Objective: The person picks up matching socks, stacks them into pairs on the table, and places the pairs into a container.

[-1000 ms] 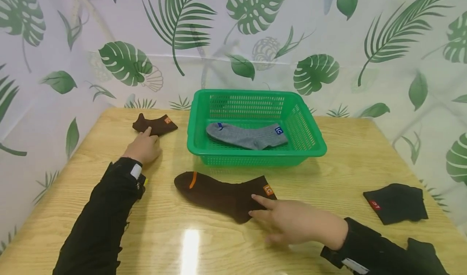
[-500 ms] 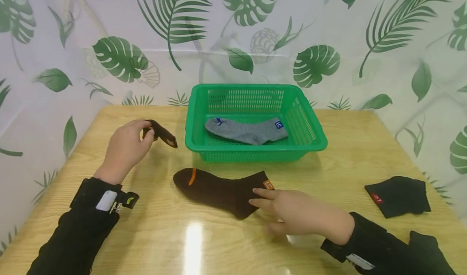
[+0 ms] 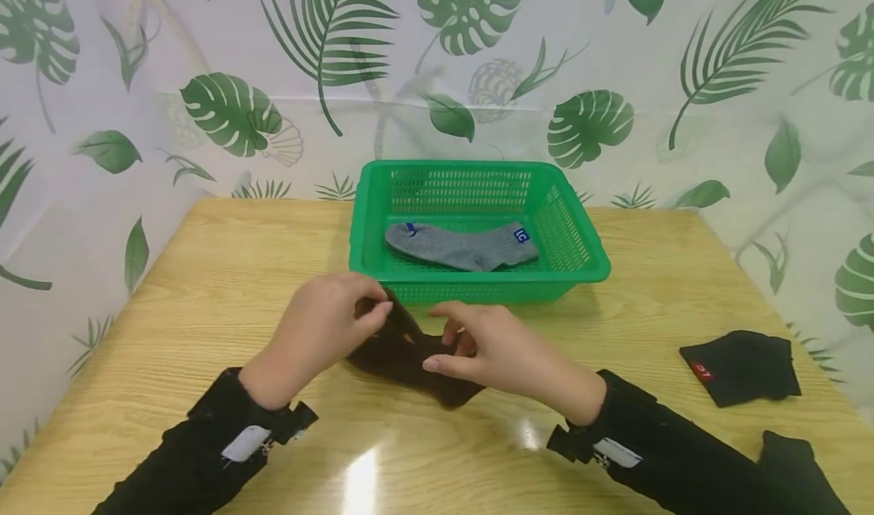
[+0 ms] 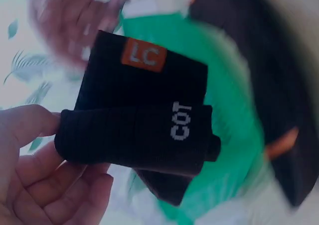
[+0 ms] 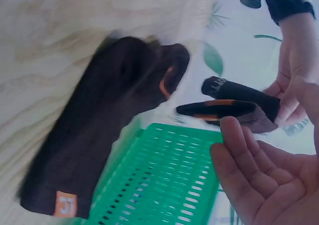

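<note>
The left hand (image 3: 317, 329) pinches a folded dark brown sock (image 4: 134, 135) between thumb and fingers, holding it above a second brown sock (image 5: 94, 130) that lies flat on the bench (image 3: 225, 257). The right hand (image 3: 498, 348) hovers just beside, its fingers relaxed and apart from the thumb; whether a fingertip touches the folded sock cannot be told. Behind, a green basket (image 3: 478, 277) holds a grey sock (image 3: 464, 248).

The left hand (image 3: 317, 325) is bringing the folded sock (image 4: 127, 138) over the flat sock (image 3: 440, 384). The right hand (image 3: 505, 348) is lifting away.
</note>
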Action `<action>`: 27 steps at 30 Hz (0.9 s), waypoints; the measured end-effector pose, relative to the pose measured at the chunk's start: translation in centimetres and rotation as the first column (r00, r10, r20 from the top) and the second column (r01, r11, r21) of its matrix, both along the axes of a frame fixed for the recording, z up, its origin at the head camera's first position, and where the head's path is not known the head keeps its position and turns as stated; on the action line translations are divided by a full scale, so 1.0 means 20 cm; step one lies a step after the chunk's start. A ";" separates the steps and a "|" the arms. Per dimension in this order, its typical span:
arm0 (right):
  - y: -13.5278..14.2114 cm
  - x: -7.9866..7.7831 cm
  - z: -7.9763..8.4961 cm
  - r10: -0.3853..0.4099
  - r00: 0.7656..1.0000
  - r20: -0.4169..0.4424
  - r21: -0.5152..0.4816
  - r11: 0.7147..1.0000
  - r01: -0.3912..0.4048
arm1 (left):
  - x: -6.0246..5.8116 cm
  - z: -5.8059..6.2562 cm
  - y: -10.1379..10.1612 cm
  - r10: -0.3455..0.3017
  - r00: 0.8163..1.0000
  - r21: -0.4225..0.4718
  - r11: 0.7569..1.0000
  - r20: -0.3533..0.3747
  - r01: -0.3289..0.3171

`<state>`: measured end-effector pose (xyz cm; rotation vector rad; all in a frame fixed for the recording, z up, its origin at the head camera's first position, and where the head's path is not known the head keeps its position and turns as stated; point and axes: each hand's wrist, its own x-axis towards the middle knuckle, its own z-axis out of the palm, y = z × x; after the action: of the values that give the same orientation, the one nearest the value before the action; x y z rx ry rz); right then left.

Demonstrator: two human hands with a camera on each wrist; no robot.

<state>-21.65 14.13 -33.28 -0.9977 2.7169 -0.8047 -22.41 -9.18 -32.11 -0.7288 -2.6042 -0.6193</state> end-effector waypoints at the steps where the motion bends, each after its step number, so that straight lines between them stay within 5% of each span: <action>1: -0.01 -0.01 -0.01 -0.007 1.000 -0.009 0.022 1.000 0.007 | 0.00 -0.03 0.03 -0.028 1.000 -0.017 0.999 0.013 0.028; 5: -0.04 -0.06 -0.08 0.017 0.998 -0.063 0.074 0.997 -0.012 | 0.00 -0.12 0.10 -0.153 0.987 -0.054 0.986 0.041 0.155; 8: -0.02 -0.09 -0.12 0.024 0.981 -0.191 0.088 0.996 -0.008 | -0.01 -0.16 0.11 -0.250 0.968 -0.082 0.965 -0.024 0.248; 12: 0.04 -0.10 -0.13 0.031 0.886 -0.462 0.080 0.997 0.007 | -0.03 -0.18 0.08 -0.400 0.891 -0.152 0.915 -0.217 0.374; 14: 0.07 -0.09 -0.14 0.087 0.845 -0.527 0.110 0.993 -0.034 | -0.02 -0.20 0.07 -0.463 0.857 -0.192 0.884 -0.226 0.427; 15: 0.09 -0.08 -0.15 0.138 0.843 -0.520 0.148 0.986 -0.071 | -0.02 -0.21 0.06 -0.486 0.855 -0.210 0.869 -0.182 0.449; 18: 0.13 -0.03 -0.17 0.306 0.882 -0.357 0.311 0.930 -0.197 | 0.01 -0.25 0.05 -0.491 0.864 -0.224 0.835 0.109 0.503; 21: 0.15 0.00 -0.19 0.362 0.918 -0.163 0.408 0.872 -0.272 | 0.02 -0.28 0.04 -0.412 0.835 -0.193 0.844 0.364 0.501; 27: 0.13 -0.03 -0.21 0.171 0.972 -0.158 0.333 0.936 -0.111 | -0.09 -0.29 0.00 -0.283 0.867 -0.044 0.943 0.411 0.329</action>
<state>-22.32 16.66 -37.39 -1.2222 2.7593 -0.2389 -24.23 -9.10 -37.90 -1.1801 -2.9388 -0.7891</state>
